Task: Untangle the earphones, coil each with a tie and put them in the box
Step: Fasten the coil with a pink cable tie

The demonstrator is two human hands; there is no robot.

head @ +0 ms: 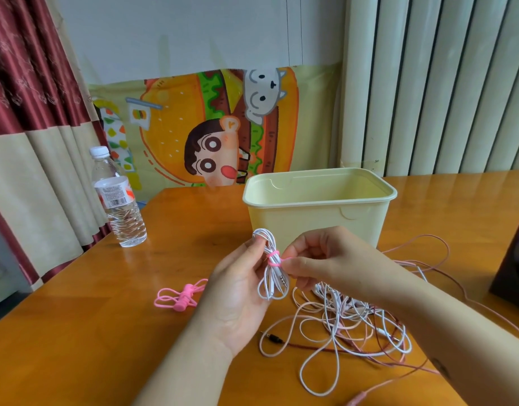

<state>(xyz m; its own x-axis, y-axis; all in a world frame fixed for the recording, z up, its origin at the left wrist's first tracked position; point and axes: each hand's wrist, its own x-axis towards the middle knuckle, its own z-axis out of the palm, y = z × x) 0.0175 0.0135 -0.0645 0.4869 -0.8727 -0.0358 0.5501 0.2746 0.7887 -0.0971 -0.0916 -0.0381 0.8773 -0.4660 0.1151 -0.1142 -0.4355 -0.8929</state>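
1. Coiled earphone (271,281): white, banded by a bright pink tie (273,257).
2. Box (311,221): plain pale yellow.
3. Tangle of cords (354,323): white, pale pink and a dark red braid.
4. Spare ties (180,297): bright pink.
5. Bench (106,332): glossy orange-brown wood grain.
6. Bottle (120,206): clear, white cap, white-and-orange label.
7. Curtain (26,83): maroon above, beige below.
8. Cloth (223,127): yellow, printed with a cartoon burger.

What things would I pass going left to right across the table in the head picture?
Water bottle → spare pink ties → coiled white earphone → dark object at the right edge.
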